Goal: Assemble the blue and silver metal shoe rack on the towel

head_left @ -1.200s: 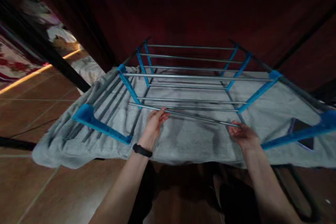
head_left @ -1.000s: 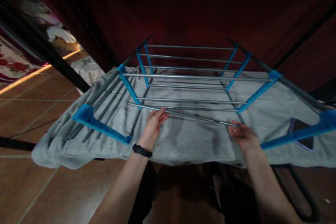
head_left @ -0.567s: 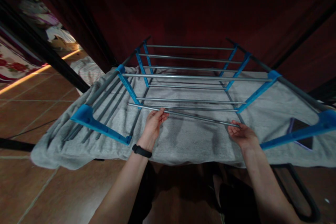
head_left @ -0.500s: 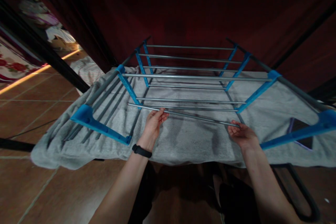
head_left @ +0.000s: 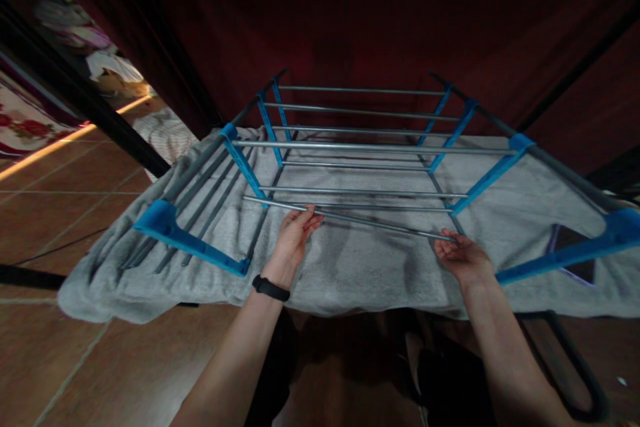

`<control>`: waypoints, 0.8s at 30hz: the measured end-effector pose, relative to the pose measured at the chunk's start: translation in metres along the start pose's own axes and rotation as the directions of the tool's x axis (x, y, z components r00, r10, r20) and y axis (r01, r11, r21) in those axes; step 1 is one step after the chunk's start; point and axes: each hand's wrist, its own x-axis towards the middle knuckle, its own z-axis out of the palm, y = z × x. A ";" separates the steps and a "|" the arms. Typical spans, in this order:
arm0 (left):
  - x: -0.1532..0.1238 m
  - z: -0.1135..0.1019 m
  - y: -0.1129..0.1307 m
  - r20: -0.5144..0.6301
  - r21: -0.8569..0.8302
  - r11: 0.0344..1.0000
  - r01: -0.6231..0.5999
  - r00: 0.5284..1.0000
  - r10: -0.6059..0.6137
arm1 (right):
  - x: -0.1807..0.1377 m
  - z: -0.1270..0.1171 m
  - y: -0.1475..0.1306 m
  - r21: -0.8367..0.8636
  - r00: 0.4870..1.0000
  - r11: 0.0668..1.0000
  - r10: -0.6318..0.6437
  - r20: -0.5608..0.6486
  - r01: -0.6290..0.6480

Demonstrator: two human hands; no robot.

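Note:
A thin grey metal rod (head_left: pixel 375 222) slants across the front of a rack frame, its left end farther back than its right. My left hand (head_left: pixel 296 230) pinches it left of its middle, and a black band circles that wrist. My right hand (head_left: pixel 461 255) grips the rod's right end, palm turned up. Behind the rod stands the rack of grey tubes (head_left: pixel 370 147) with blue plastic brackets (head_left: pixel 245 163) on both sides. Several crossbars join the brackets. The front left bracket (head_left: pixel 195 243) and front right bracket (head_left: pixel 570 253) have no crossbar between them.
Several loose grey rods (head_left: pixel 210 213) lie on the left of the grey blanket (head_left: pixel 350 280) beneath the rack. A dark flat object with a purple edge (head_left: pixel 575 240) lies at the right. Black bed-frame bars (head_left: pixel 85 80) rise at the left, before a dark red curtain (head_left: pixel 350 20).
Almost nothing differs. Both hands keep their hold on the rod, which stays in nearly the same place; the left fingers have shifted very slightly.

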 end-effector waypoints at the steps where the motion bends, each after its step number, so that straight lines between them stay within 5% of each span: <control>1: 0.000 0.000 0.000 0.002 -0.002 1.000 -0.001 1.000 0.001 | 0.000 0.000 0.000 0.004 1.000 1.000 -0.003 -0.001 0.003; 24: -0.023 0.038 -0.010 0.131 0.136 0.985 -0.102 0.988 0.084 | -0.003 0.003 0.005 0.008 0.999 1.000 0.030 0.017 -0.030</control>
